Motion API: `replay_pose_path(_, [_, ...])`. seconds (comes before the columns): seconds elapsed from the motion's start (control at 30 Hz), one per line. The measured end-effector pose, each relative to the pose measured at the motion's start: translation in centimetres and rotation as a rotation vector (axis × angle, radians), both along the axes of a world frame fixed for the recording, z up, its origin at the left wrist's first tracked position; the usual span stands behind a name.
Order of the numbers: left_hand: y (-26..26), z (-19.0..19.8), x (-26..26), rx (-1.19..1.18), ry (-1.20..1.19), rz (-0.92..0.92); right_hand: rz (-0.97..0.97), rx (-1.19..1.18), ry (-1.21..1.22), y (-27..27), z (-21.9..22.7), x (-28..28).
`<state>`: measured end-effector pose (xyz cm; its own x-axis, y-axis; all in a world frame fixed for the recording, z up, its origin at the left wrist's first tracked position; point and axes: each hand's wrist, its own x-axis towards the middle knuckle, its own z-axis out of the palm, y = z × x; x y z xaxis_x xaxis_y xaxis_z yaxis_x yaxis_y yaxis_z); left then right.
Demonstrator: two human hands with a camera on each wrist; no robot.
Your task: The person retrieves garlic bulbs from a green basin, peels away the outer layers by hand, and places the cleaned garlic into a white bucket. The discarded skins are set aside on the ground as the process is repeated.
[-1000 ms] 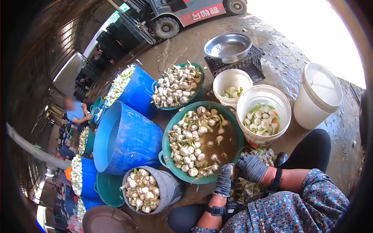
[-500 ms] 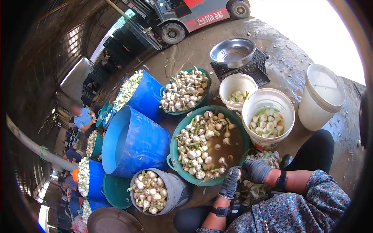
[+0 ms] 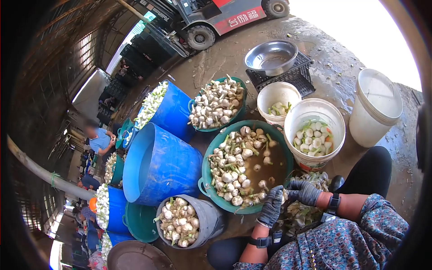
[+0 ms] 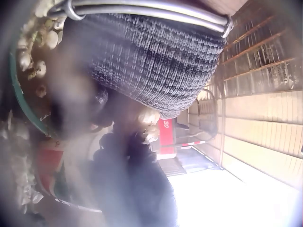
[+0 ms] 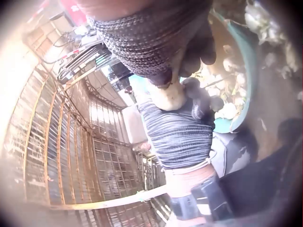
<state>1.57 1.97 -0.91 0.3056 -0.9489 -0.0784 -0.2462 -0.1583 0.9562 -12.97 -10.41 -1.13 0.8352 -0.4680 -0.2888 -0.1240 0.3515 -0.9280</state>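
Both hands wear grey knit gloves and meet at the green tub's near rim (image 3: 202,180). The left hand (image 3: 271,206) grips a pale garlic bulb (image 3: 284,196), its fingers curled round it. From the other side, the right hand (image 3: 306,192) pinches the same bulb. In the right wrist view, the bulb (image 5: 168,97) shows between the right hand (image 5: 147,45) and the left hand (image 5: 180,135). The left wrist view shows the left hand's glove (image 4: 156,61) close up, its fingers mostly dark and blurred. Garlic bulbs (image 3: 229,173) lie in the tub's brown water.
White buckets (image 3: 315,108) with garlic in water stand beyond the right hand. Left are blue tubs (image 3: 166,157) and a grey bucket (image 3: 209,222) of bulbs. Peelings (image 3: 299,216) lie below the hands. Farther off are a steel basin (image 3: 271,56), a forklift (image 3: 225,22) and a seated person (image 3: 100,139).
In the head view the scene has shifted rightward. The hands remain together at the tub's rim, and the right hand's fingers now reach out straighter toward the left hand.
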Motion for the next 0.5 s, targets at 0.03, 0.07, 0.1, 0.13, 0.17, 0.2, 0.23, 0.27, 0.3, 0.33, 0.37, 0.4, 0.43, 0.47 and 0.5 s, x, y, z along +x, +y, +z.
replay_pose_path(0.03, [-0.1, 0.3, 0.0, 0.005, 0.031, -0.013, -0.014, -0.006, 0.021, 0.0, -0.2, 0.0])
replay_pose_path(0.07, [-0.1, 0.7, -0.2, 0.005, 0.030, -0.012, -0.013, -0.006, 0.019, -0.1, -0.3, 0.0])
replay_pose_path(0.1, [-0.1, 2.1, -0.6, 0.000, -0.005, -0.044, -0.012, -0.063, 0.078, -0.2, -0.4, 0.0])
replay_pose_path(0.13, [-0.1, 3.0, -0.8, -0.004, -0.041, -0.076, -0.011, -0.121, 0.134, -0.3, -0.6, 0.2])
replay_pose_path(0.17, [-0.1, 3.0, -1.0, -0.025, -0.041, -0.074, -0.011, -0.120, 0.130, -0.1, -0.9, 0.4])
replay_pose_path(0.2, [-0.2, 2.7, -0.9, -0.023, -0.044, -0.075, -0.081, -0.215, 0.059, 0.2, -1.5, 0.5])
replay_pose_path(0.23, [-0.2, 2.0, -0.7, 0.023, 0.049, -0.043, -0.150, -0.311, -0.012, 0.4, -1.7, 0.6])
replay_pose_path(0.27, [-0.1, 0.9, -0.4, 0.069, 0.143, -0.010, -0.150, -0.310, -0.012, 0.1, -0.5, 0.5])
replay_pose_path(0.3, [1.1, -2.9, 0.6, 0.028, -0.170, -0.052, -0.134, -0.779, 0.009, -0.4, 2.0, 0.1])
replay_pose_path(0.33, [0.9, -1.9, 0.2, 0.032, -0.169, -0.051, -0.112, -1.248, 0.029, -0.8, 3.7, -0.1])
replay_pose_path(0.37, [0.2, 0.4, -0.3, 0.128, -0.027, 0.013, -0.087, -1.175, 0.024, -0.9, 4.2, -0.2])
replay_pose_path(0.4, [-0.1, 1.8, -0.6, 0.227, 0.117, 0.073, -0.090, -1.168, 0.031, -0.8, 4.2, 0.0])
replay_pose_path(0.43, [-0.3, 2.1, -0.6, 0.185, -0.027, 0.067, -0.119, -1.076, 0.076, -0.6, 3.8, 0.1])
replay_pose_path(0.47, [-0.3, 2.2, -0.5, 0.109, -0.089, 0.039, -0.145, -0.978, 0.134, -0.3, 3.0, 0.0])
replay_pose_path(0.5, [-0.5, 1.7, -0.4, 0.011, -0.197, 0.016, -0.187, -0.930, 0.173, -0.2, 1.3, 0.2])
